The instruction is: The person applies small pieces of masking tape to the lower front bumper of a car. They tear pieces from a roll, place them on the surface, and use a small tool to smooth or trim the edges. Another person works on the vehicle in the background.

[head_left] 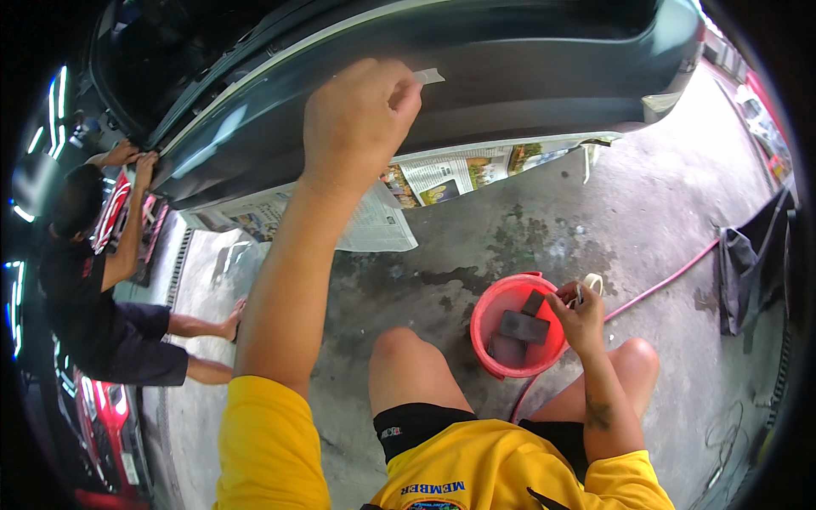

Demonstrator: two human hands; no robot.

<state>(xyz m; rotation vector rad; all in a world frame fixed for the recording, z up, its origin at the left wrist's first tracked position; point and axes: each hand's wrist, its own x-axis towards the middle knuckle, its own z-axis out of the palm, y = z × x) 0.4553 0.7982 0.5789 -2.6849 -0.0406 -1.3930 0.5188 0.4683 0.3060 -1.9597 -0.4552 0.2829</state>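
Observation:
My left hand (361, 119) is raised in front of the dark car bumper (544, 85), its fingers pinched on a short strip of pale masking tape (431, 76). The strip's free end lies over the bumper; whether it touches the panel I cannot tell. Low on the right, beside the bucket's rim, my right hand (580, 316) is closed on a cream roll of masking tape (595, 282), partly hidden by the fingers. Newspaper sheets (455, 177) hang along the bumper's lower edge.
Between my knees stands a red bucket (483, 319) holding several dark blocks (523, 326). A pink hose (654, 280) runs over the concrete floor (476, 285). At the left, another person (102, 289) has both hands against the car. Dark cloth (748, 263) hangs at the right.

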